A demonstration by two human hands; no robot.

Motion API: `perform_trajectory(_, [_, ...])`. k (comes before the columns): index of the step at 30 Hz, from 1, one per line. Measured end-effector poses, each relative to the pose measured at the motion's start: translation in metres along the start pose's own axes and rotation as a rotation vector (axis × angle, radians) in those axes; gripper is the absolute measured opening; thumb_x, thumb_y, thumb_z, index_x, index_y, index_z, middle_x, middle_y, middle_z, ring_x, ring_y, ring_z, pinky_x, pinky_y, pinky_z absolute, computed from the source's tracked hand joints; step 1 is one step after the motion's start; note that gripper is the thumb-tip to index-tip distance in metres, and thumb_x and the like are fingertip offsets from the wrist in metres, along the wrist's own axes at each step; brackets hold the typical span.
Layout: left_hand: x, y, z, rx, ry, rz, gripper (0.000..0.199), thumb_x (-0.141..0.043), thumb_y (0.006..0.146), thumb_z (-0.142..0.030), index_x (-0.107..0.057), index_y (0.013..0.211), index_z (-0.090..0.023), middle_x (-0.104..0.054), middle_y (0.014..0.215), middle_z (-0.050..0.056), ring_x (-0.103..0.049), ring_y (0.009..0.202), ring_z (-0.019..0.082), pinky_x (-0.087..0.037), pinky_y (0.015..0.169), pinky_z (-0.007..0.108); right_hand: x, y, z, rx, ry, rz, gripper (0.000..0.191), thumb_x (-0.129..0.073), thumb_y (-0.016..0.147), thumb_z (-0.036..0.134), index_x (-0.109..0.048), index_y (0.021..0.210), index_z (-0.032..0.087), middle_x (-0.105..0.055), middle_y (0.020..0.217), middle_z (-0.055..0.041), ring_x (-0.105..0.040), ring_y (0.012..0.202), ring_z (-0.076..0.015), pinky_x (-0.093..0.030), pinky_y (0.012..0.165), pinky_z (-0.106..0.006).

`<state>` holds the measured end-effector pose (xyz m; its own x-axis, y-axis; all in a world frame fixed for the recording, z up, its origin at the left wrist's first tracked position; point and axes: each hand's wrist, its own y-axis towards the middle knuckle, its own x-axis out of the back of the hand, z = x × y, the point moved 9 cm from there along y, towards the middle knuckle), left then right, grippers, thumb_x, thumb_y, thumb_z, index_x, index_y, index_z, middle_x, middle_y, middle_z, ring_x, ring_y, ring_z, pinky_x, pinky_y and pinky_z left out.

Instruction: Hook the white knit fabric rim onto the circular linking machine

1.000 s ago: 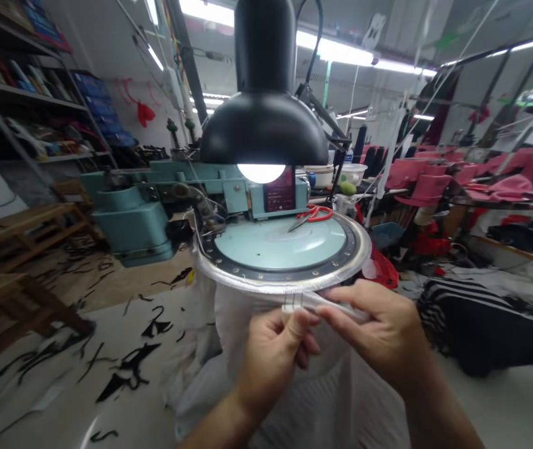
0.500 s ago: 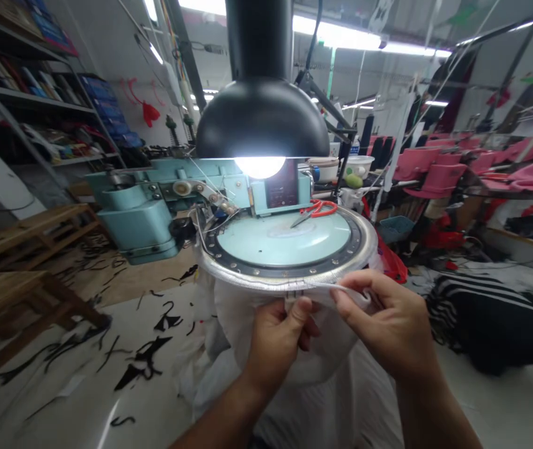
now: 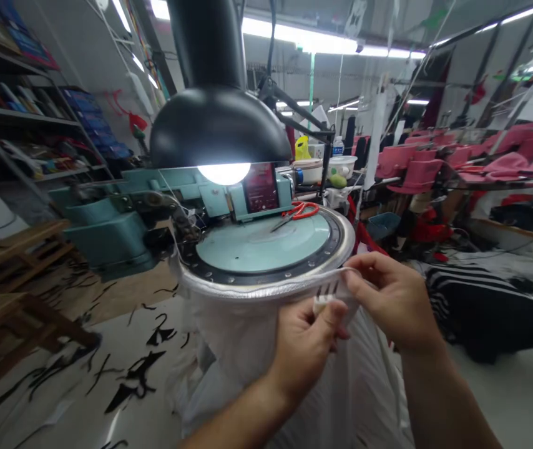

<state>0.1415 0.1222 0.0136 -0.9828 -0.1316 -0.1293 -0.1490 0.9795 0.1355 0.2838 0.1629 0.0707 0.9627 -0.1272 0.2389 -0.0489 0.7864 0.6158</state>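
Note:
In front of me is a round linking machine dial, its rim ringed with fine metal points. White knit fabric hangs from the near rim. My left hand is closed around a small pronged tool with a white handle and dark prongs pointing up, just below the rim at the near right. My right hand pinches the upper edge of the white fabric beside the rim, to the right of the tool. Orange-handled scissors lie on the dial's pale green plate.
A black lamp hangs low over the dial, lit. The machine's green housing juts out at the left. A wooden bench stands at the left, black scraps on the floor. Dark striped fabric lies at the right.
Both hands have shifted right along the rim relative to the dial, the left one more. The pronged tool now shows more clearly. The camera view has turned right.

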Motion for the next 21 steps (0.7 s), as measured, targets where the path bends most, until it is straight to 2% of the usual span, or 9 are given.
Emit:
perform_trajectory(4, [0.002,0.019,0.006,-0.052,0.171,-0.001,0.051,-0.062,0.082,-0.063,-0.069,0.075,-0.014,-0.062,0.058,0.001,-0.051,0.048,0.01,-0.041,0.049,0.021,0.01,0.018,-0.047,-0.055,-0.308,-0.026,0.019,-0.069,0.08,0.035,-0.07,0.084,0.016,-0.07,0.079,-0.0059,-0.066,0.071,-0.0197,-0.055,0.07,-0.033])
perform_trajectory(7, [0.022,-0.005,0.032,-0.046,0.461,0.127,0.035,-0.072,0.079,-0.051,-0.07,0.076,-0.016,-0.066,0.066,0.001,-0.061,0.061,0.015,-0.044,0.059,0.023,0.037,-0.01,-0.094,-0.169,-0.466,-0.024,0.024,-0.072,0.075,0.029,-0.072,0.094,0.014,-0.07,0.099,-0.0133,-0.065,0.089,-0.0266,-0.05,0.09,-0.045])
perform_trajectory(9, [0.04,-0.047,0.066,0.034,0.651,0.295,0.023,-0.075,0.078,-0.04,-0.072,0.085,-0.018,-0.071,0.075,0.002,-0.065,0.072,0.018,-0.046,0.068,0.025,0.063,-0.056,-0.103,-0.221,-0.516,0.004,0.03,-0.068,0.079,0.031,-0.071,0.104,0.015,-0.068,0.108,-0.0131,-0.064,0.094,-0.0259,-0.05,0.091,-0.044])
perform_trajectory(12, [0.051,-0.132,0.133,0.149,0.909,0.659,0.016,-0.067,0.085,-0.033,-0.073,0.082,-0.019,-0.072,0.081,0.005,-0.067,0.079,0.021,-0.047,0.075,0.028,0.087,-0.147,-0.082,-0.296,-0.516,0.091,0.028,-0.063,0.085,0.039,-0.072,0.1,0.018,-0.071,0.098,-0.0088,-0.066,0.082,-0.0209,-0.055,0.077,-0.036])
perform_trajectory(14, [0.042,-0.179,0.172,0.186,0.968,0.804,0.022,-0.072,0.081,-0.033,-0.073,0.1,-0.021,-0.073,0.099,0.007,-0.067,0.094,0.023,-0.049,0.083,0.03,0.083,-0.206,-0.066,-0.35,-0.487,0.191,0.023,-0.061,0.087,0.04,-0.073,0.091,0.021,-0.073,0.089,-0.0046,-0.067,0.077,-0.0182,-0.055,0.074,-0.031])
perform_trajectory(16, [0.016,-0.208,0.196,0.165,0.964,0.911,0.043,-0.08,0.072,-0.03,-0.069,0.113,-0.025,-0.069,0.118,0.009,-0.065,0.106,0.026,-0.049,0.086,0.032,0.079,-0.251,-0.061,-0.412,-0.498,0.232,0.019,-0.065,0.084,0.037,-0.074,0.091,0.022,-0.073,0.093,-0.0048,-0.068,0.086,-0.0198,-0.054,0.081,-0.032])
perform_trajectory(17, [0.001,-0.215,0.2,0.144,0.952,0.955,0.043,-0.08,0.071,-0.028,-0.069,0.113,-0.025,-0.068,0.121,0.009,-0.064,0.108,0.028,-0.05,0.086,0.033,0.083,-0.266,-0.063,-0.449,-0.527,0.214,0.02,-0.067,0.079,0.035,-0.074,0.093,0.022,-0.073,0.099,-0.0069,-0.067,0.094,-0.0223,-0.053,0.085,-0.035])
perform_trajectory(19, [-0.016,-0.218,0.187,0.1,0.921,1.036,0.025,-0.072,0.078,-0.025,-0.072,0.104,-0.024,-0.071,0.114,0.009,-0.065,0.104,0.026,-0.049,0.085,0.032,0.105,-0.283,-0.071,-0.535,-0.604,0.13,0.024,-0.071,0.071,0.028,-0.074,0.093,0.019,-0.072,0.105,-0.0114,-0.064,0.101,-0.0273,-0.05,0.089,-0.04])
perform_trajectory(21, [-0.004,-0.201,0.15,0.08,0.861,1.057,0.014,-0.063,0.087,-0.029,-0.073,0.094,-0.022,-0.074,0.096,0.005,-0.068,0.091,0.022,-0.049,0.082,0.029,0.139,-0.286,-0.077,-0.611,-0.646,0.05,0.019,-0.069,0.068,0.024,-0.073,0.085,0.018,-0.073,0.094,-0.0116,-0.065,0.093,-0.028,-0.049,0.084,-0.04])
